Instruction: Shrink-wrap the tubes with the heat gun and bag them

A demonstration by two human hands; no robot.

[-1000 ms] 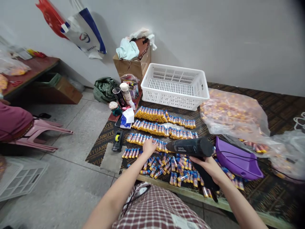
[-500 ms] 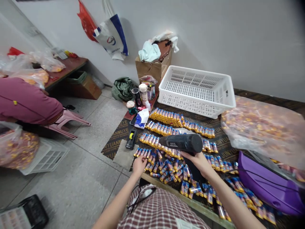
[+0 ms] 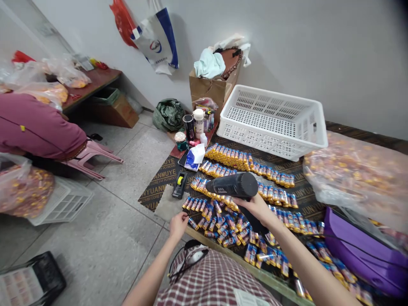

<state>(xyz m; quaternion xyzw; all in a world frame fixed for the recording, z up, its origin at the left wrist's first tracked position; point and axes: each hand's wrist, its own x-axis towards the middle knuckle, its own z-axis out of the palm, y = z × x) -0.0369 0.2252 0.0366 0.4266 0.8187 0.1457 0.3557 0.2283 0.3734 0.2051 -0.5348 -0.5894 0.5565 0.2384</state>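
Observation:
My right hand (image 3: 255,208) is wrapped round the handle of a black hair dryer (image 3: 231,185), whose barrel points left above the rows of small tubes. Blue-and-yellow shrink-wrapped tubes (image 3: 231,223) cover the near part of the table, some in neat rows, others loose in a heap. At the table's near left edge, my left hand (image 3: 178,225) has its fingers pinched together beside a single tube (image 3: 193,223). Whatever those fingers hold, if anything, is too small to make out. A black tape dispenser (image 3: 179,185) with yellow tape stands just beyond that hand.
A white plastic crate (image 3: 270,142) stands against the wall. To the right are a large filled clear bag (image 3: 363,170) and a purple tub (image 3: 360,250) with a black cord across it. Cups and a tissue pack (image 3: 195,157) sit at the back left. Another person (image 3: 41,127) sits far left.
My left hand has drawn back left and nearer to me from the row of tubes. The hair dryer in my right hand has shifted left. My view has turned slightly left.

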